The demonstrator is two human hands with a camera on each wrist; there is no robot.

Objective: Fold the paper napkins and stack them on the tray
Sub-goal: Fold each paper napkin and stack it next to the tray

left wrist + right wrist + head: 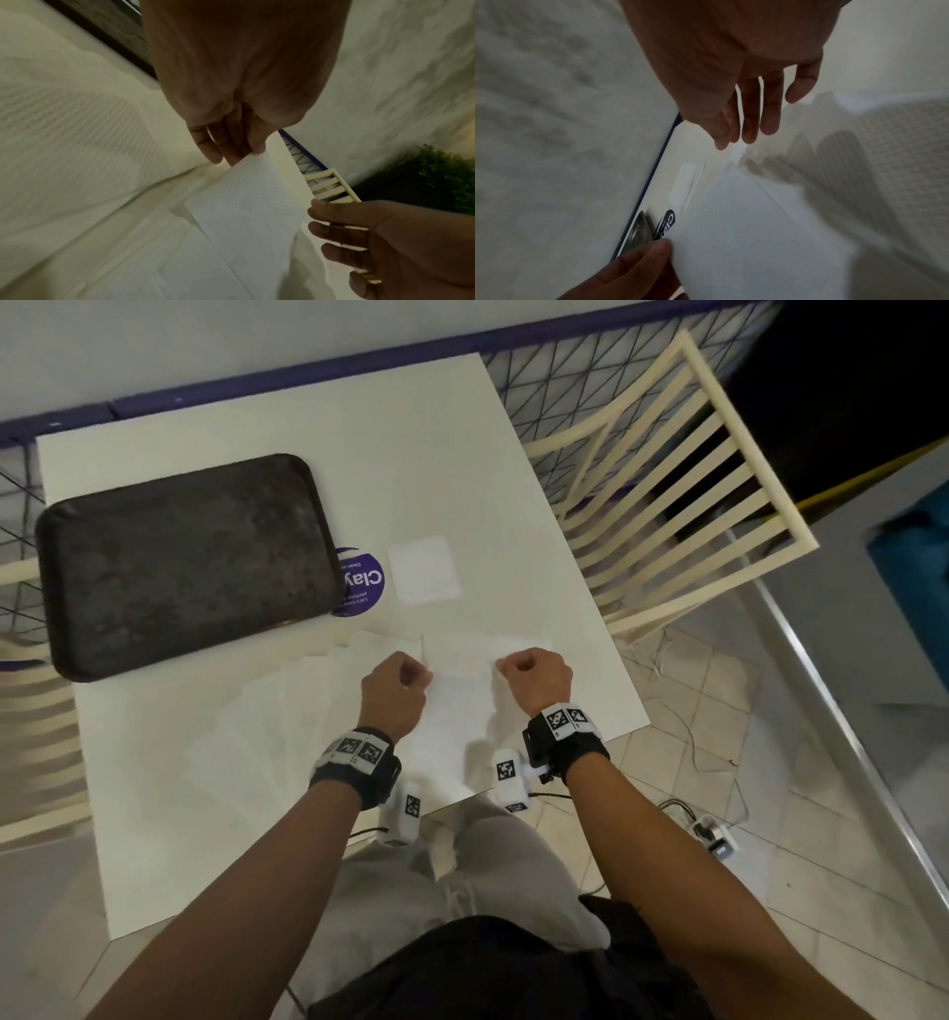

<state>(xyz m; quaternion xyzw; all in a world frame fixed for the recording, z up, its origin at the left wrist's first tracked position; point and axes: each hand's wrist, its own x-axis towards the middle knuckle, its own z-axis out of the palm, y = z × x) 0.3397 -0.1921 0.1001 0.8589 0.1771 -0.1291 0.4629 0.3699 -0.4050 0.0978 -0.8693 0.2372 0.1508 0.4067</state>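
I see my left hand [394,689] and right hand [534,679] pinching one napkin [457,706] at centre frame. The tray [179,562], upper left, holds nothing; one folded napkin [423,571] lies on the counter [462,480].

Embossed paper napkin [246,203], speckled matt tray [185,567]

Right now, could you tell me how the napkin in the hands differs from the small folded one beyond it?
The held napkin is larger, lifted and pinched by the left hand and right hand; the folded napkin is smaller, flat and untouched on the table. Both are white paper, off the tray.
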